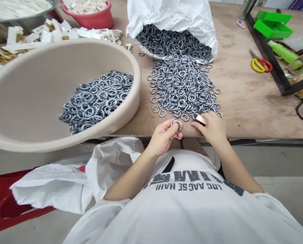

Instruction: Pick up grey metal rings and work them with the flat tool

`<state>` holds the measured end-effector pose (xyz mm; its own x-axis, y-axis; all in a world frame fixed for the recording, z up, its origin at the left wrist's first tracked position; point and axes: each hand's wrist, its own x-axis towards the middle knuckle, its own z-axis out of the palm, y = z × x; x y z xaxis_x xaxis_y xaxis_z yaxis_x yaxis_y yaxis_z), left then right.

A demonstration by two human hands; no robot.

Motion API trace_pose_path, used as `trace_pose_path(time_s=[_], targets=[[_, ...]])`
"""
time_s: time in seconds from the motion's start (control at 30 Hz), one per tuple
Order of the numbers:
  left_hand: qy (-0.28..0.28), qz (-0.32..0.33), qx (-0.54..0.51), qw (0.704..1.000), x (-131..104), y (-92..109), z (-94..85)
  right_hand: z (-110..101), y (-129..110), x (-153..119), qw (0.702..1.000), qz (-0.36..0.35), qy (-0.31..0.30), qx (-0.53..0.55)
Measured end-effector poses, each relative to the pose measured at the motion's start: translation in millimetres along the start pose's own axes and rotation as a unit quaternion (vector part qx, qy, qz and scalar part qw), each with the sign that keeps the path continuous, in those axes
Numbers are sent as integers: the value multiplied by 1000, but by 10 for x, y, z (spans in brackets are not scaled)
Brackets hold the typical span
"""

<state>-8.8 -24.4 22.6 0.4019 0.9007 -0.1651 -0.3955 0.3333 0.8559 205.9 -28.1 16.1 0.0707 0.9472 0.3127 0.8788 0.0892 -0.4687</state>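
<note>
Between the thumb and fingers of my left hand [164,136] are grey rings [178,125], held just over the table's front edge. My right hand [212,128] is closed on a small cream-coloured tool with a dark tip [200,119], close to the near side of a loose pile of grey rings [184,84]. Behind that pile, more dark rings fill the mouth of a white sack [169,15]. To the left, a large beige tub [36,64] holds a heap of similar rings [97,101].
Yellow-and-red scissors [261,64] lie on the wooden table [243,98] at right, beside a black metal frame [276,69] and green trays [272,27]. White pieces [49,34] and a red bowl [95,17] stand at back left. A red chair [3,200] is below.
</note>
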Motion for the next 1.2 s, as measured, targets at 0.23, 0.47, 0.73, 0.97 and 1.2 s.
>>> trace_pose_path(time_s=[0.23,0.47,0.73,0.97,1.2], targets=[[27,-25,-31,999,-9,-54,82,-27,32,-27,987,4,2,159],[41,-18,-24,999,-8,-185,234,11,-383,-188,863,95,-49,494],[47,57,24,997,-20,-302,264,244,-459,-268,813,152,-29,561],[40,103,115,987,-77,-217,235,43,-436,-224,831,104,-67,542],[15,109,130,985,-83,-222,218,0,-417,-200,836,78,-90,536]])
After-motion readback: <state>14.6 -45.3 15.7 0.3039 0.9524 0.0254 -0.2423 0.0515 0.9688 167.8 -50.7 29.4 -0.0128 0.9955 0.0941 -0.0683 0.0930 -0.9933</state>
